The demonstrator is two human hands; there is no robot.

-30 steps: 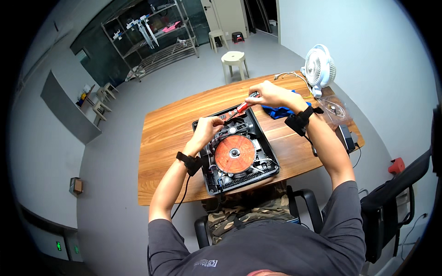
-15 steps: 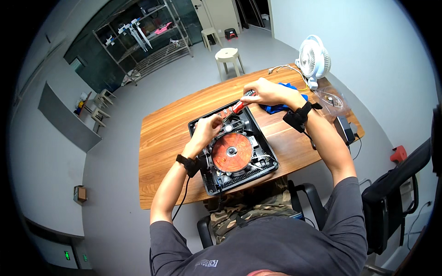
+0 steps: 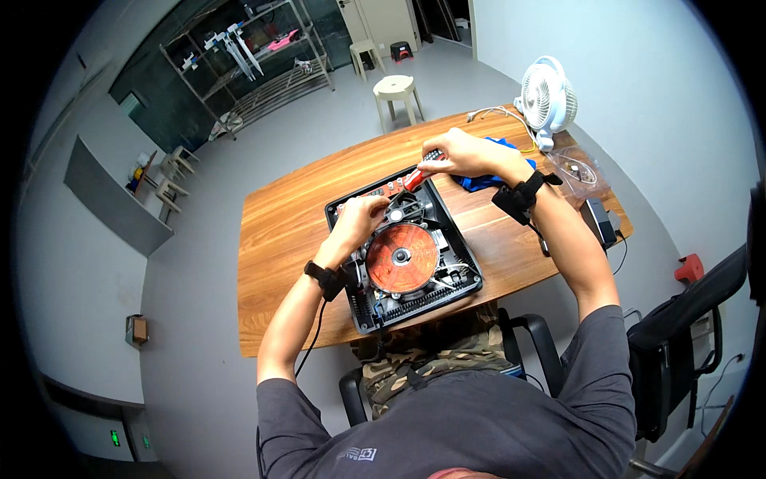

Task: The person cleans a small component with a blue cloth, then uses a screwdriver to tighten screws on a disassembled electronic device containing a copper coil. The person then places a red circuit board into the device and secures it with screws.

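Observation:
An opened induction cooker lies on the wooden table, its copper coil and inner parts exposed. In my right hand is a screwdriver with a red and black handle, tilted so that its shaft points down and left into the far part of the housing. My left hand is closed, its fingertips together beside the screwdriver's tip, above the inner parts left of the fan. Whatever those fingers pinch is too small or too hidden to make out.
A blue cloth lies right of the cooker. Farther right on the table are a white fan, a clear plastic bag and a black box. A stool stands beyond the table, and an office chair at right.
Both hands keep nearly the same positions at the cooker, with the screwdriver still in my right hand. The whole view has shifted slightly.

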